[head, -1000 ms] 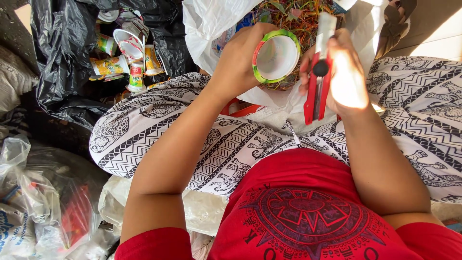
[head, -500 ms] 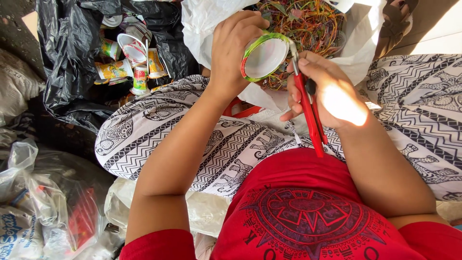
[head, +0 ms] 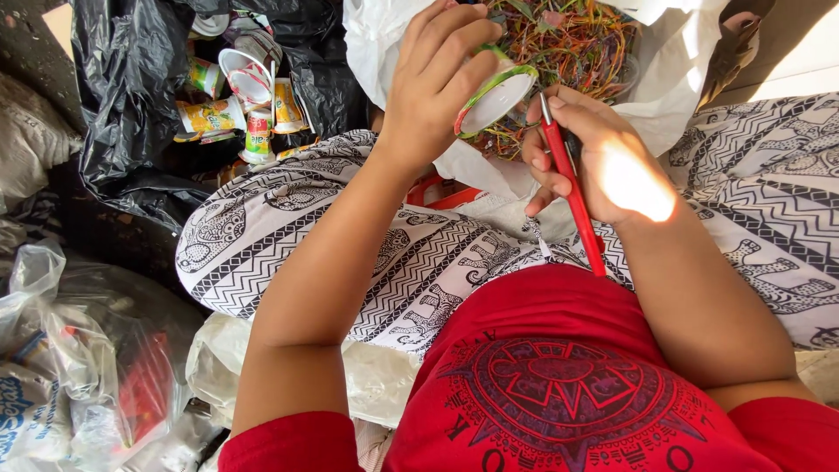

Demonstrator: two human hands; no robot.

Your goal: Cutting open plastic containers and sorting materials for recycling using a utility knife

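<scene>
- The left hand (head: 428, 96) is holding up a small round cup (head: 495, 98) with a green rim, above the lap. Its fingers are wrapping tight around the cup.
- The right hand (head: 594, 157) is gripping red scissors (head: 572, 188), fingers closed on them. The tip is sitting just beside the cup's rim.
- Behind the cup, a white plastic bag (head: 376, 44) is holding colourful thin strips (head: 577, 39).
- On the left, a black bag (head: 131, 79) is lying open with more cups (head: 245, 79) inside.
</scene>
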